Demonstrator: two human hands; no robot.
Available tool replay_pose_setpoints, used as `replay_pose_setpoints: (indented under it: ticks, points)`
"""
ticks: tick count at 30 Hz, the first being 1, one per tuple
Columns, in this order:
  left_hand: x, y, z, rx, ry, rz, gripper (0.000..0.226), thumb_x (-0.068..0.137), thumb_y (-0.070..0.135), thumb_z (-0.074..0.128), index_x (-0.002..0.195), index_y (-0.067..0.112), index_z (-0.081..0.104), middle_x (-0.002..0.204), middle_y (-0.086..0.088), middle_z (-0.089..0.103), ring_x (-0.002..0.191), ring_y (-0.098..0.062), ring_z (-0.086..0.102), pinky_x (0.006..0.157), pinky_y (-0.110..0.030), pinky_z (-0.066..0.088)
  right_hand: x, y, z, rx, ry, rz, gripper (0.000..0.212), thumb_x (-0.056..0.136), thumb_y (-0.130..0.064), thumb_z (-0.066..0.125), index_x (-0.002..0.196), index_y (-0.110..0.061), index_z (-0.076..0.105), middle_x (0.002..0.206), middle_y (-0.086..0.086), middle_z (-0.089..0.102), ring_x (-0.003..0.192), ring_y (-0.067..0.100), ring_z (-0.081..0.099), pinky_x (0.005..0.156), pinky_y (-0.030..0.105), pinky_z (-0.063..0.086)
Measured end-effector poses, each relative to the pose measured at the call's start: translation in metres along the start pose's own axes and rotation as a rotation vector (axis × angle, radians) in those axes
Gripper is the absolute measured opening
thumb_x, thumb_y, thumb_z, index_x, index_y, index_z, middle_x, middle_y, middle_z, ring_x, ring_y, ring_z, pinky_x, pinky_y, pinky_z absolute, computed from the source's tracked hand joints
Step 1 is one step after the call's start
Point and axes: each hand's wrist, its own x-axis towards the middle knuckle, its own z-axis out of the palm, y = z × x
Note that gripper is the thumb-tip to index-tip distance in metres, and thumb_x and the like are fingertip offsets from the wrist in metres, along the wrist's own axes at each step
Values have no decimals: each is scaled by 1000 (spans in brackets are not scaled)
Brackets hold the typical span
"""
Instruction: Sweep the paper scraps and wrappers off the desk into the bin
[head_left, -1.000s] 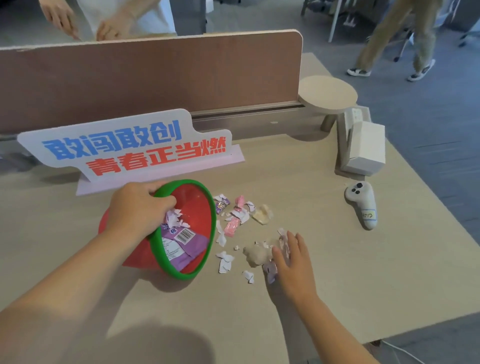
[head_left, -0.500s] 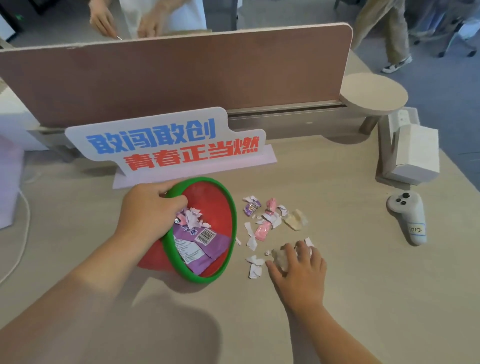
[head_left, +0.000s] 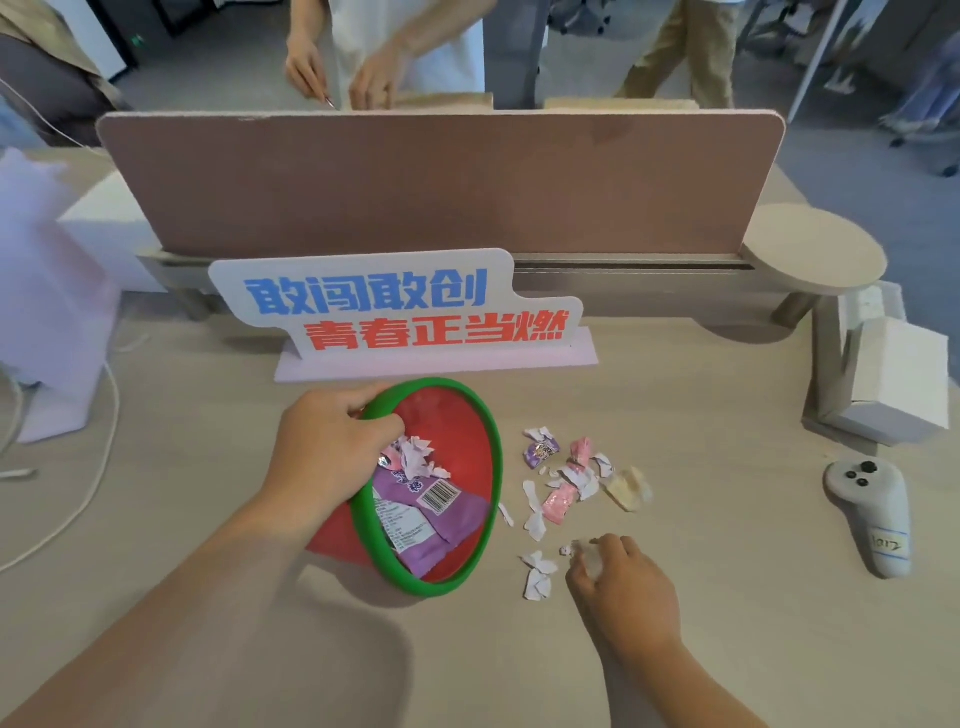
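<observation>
Left hand (head_left: 332, 441) grips tilted bin (head_left: 467, 467); right hand (head_left: 623, 587) seemingly closed on scrap (head_left: 584, 553).

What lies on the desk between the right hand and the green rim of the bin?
In the head view, a few white paper scraps lie on the desk between the right hand and the bin; otherwise the stretch is bare.

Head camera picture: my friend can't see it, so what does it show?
A person's left hand tips a red bin with a green rim on its side on a desk, with a purple wrapper already inside. The right hand curls over a crumpled scrap beside paper bits and sweet wrappers near the bin's mouth.
</observation>
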Motion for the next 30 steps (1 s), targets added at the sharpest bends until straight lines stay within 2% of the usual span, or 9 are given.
replay_pose_setpoints:
  ticks: [2,5,7,11,14,18,21,24,30]
  points:
    - [1,-2,-4,-23,-10,-4,31,72,13,69,85,40,77,71,16,74,67,2,65,52,-8,42,6,-14,-15,160,3,107,22,83,-37,57,82,-15,54,81,4,60,72,29,59,60,34,44]
    - [3,-7,-9,-49,-23,-7,29,72,13,69,81,40,75,72,23,72,62,8,60,54,-5,42,4,-61,-37,260,151,-112,16,69,-21,71,76,-15,58,68,3,58,60,25,55,50,29,39]
    - [4,-9,-10,-57,-37,-12,26,71,15,70,81,39,75,73,19,73,63,2,62,55,-7,42,-1,-111,-50,469,113,-126,15,74,-33,62,76,-20,54,71,0,55,66,22,52,58,28,35]
    - [5,-11,-14,-64,-33,-5,38,58,26,59,90,38,77,78,-3,76,64,-6,57,62,-17,45,1,-186,-44,488,89,-354,39,74,-50,41,85,-15,53,87,5,57,82,26,52,67,32,37]
    - [2,-11,-17,-101,-50,-8,35,64,18,62,86,41,78,69,0,76,54,2,56,54,-7,41,6,-212,-32,382,15,-469,53,71,-58,38,102,-18,51,102,8,53,93,30,48,78,39,41]
    - [1,-15,-20,-106,-36,-31,35,66,15,62,87,39,78,70,10,76,62,-1,61,58,-7,44,4,-221,-30,454,-144,-519,80,65,-67,28,129,-22,42,138,7,40,126,28,32,106,42,23]
    - [2,-17,-22,-119,-35,-51,32,61,22,58,79,39,78,73,7,77,65,-5,64,63,-14,47,6,-210,-36,673,-155,-507,72,71,-64,34,133,-28,44,147,-1,37,136,17,26,114,40,14]
    - [6,-18,-21,-116,-27,-52,30,62,23,61,82,39,77,71,-1,75,64,-12,61,68,-28,51,11,-181,-48,887,-32,-399,52,77,-50,48,121,-24,58,133,-5,53,124,7,43,106,26,30]
    - [19,-18,-19,-159,-47,-109,27,66,14,62,79,32,79,52,10,60,56,-16,53,63,-31,46,47,-84,-46,809,249,-122,21,81,-28,58,99,-19,63,102,-7,56,104,12,51,88,23,42]
